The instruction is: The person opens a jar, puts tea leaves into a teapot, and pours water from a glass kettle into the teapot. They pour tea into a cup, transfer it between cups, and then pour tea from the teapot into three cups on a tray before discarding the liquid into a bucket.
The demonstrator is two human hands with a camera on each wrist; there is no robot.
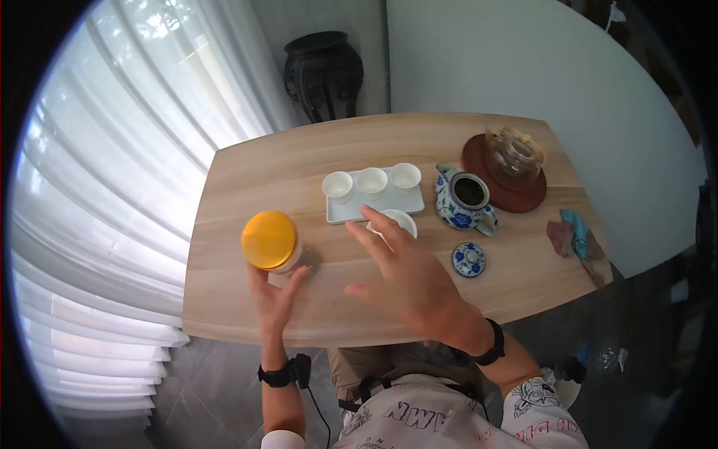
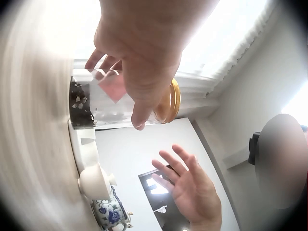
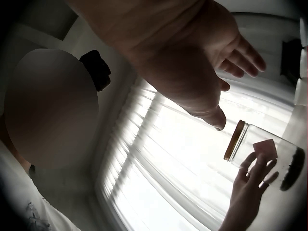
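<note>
1. Yellow lid [image 1: 269, 239] is capping the clear glass jar [image 2: 107, 109], which is standing upright on the near left of the wooden table [image 1: 243, 172]; dark leafy contents [image 2: 80, 108] are lying at its bottom.
2. Left hand [image 1: 274, 298] is gripping the jar body, thumb one side, fingers round the other.
3. Right hand [image 1: 410, 283] is hovering, holding nothing, fingers splayed wide, apart from the lid.
4. Blue-and-white porcelain teapot [image 1: 458, 215] is standing uncovered, right; its cover [image 1: 469, 260] is lying nearer.
5. Step, judging: left is steadying the jar for opening.
6. Next move is probably calling for right reaching left, grasping the lid, twisting or pulling, left bracing.
</note>
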